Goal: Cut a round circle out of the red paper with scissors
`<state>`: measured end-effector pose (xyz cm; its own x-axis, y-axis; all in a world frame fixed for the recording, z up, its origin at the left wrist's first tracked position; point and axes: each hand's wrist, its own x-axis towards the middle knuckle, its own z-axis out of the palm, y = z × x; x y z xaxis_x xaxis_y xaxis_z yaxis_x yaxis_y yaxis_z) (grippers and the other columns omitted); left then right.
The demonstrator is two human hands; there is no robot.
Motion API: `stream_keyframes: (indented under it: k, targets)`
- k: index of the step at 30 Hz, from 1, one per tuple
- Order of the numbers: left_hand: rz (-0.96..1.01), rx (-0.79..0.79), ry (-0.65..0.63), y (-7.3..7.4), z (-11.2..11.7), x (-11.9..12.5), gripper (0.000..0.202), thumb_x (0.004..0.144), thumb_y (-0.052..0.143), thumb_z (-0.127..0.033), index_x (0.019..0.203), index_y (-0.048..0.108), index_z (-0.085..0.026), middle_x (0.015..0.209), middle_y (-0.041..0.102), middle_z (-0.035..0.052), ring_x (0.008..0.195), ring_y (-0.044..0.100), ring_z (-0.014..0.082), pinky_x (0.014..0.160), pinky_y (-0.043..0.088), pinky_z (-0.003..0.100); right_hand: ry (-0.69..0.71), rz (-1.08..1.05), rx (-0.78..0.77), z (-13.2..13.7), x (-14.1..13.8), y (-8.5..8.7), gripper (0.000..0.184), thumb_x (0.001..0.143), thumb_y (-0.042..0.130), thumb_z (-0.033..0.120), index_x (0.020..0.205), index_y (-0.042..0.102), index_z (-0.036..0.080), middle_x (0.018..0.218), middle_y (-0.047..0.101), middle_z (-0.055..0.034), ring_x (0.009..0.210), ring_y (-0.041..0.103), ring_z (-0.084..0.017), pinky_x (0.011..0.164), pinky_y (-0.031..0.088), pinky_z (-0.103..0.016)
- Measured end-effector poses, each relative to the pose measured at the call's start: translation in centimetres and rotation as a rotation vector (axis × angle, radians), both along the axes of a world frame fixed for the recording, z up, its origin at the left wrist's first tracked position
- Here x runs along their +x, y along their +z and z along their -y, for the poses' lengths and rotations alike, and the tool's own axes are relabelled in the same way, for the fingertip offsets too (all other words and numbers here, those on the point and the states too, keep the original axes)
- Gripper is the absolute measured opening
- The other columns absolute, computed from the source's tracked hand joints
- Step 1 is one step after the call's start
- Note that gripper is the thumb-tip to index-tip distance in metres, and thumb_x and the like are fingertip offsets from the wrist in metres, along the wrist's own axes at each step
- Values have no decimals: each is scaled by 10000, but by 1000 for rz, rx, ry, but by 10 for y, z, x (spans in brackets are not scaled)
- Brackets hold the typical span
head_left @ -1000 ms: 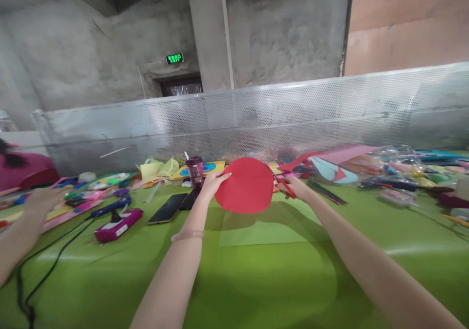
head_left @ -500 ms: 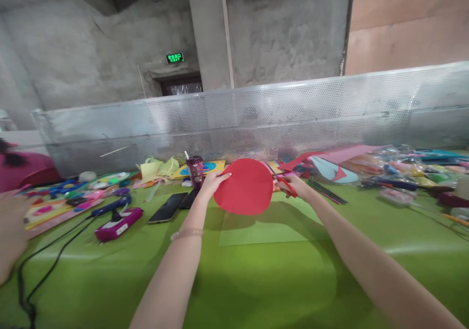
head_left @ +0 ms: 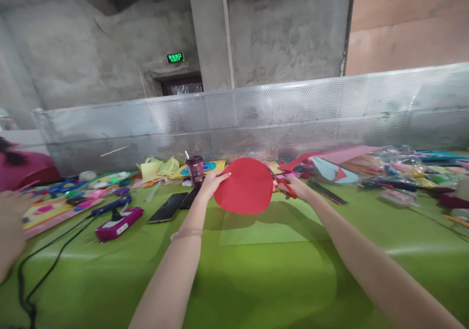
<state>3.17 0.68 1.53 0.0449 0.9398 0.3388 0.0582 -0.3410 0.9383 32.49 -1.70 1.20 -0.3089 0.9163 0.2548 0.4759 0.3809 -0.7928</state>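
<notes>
A round sheet of red paper [head_left: 244, 187] is held up above the table in front of me. My left hand [head_left: 213, 183] pinches its left edge, thumb on the near face and the other fingers hidden behind. Orange-red-handled scissors [head_left: 290, 189] are gripped in my right hand [head_left: 297, 188], at the right side of the disc. Their blades lie along the paper's right edge; how far they are apart is hard to make out. Below the disc, a pale green sheet [head_left: 264, 233] lies flat on the green tabletop [head_left: 271, 280].
Left of me are a dark phone [head_left: 168, 208], a purple power strip [head_left: 119, 224] with black cables, and a lidded cup [head_left: 195, 170] with a straw. Red offcuts [head_left: 302, 162] and dark thin sticks [head_left: 328, 192] lie right. Another person's hand [head_left: 12, 233] shows at the left edge.
The scissor blades have shifted slightly against the disc's right edge. My left hand and the red paper have barely moved.
</notes>
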Motion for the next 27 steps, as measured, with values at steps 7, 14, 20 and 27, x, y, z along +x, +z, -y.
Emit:
stream_keyframes:
  k: [7,14,20,27]
  targets:
    - [-31,9,10,-1,-1,-1,314,644,688,-346,904,681,-170,847,699,69,783,646,237,723,500,337,30,7,-3,1,0,1,267,665,541,387,559,424,172,470,392,52,416,424,-70,420,422,-214]
    - [-51,-2,-5,-1,-1,-2,332,652,679,-361,923,675,-169,866,696,74,789,645,237,728,502,338,38,26,25,0,2,-1,278,659,549,398,560,422,171,465,384,58,410,419,-69,425,442,-227]
    - [-45,-9,-4,0,1,-1,336,643,685,-364,919,677,-172,851,698,72,785,644,244,716,502,339,25,21,46,3,1,0,288,652,563,408,562,433,168,470,401,49,412,427,-73,408,429,-220]
    - [-54,-14,7,2,4,-2,323,622,697,-376,873,686,-172,843,699,68,778,643,244,703,500,335,-32,26,44,1,4,1,321,646,592,444,555,452,169,451,410,44,392,427,-76,386,420,-213]
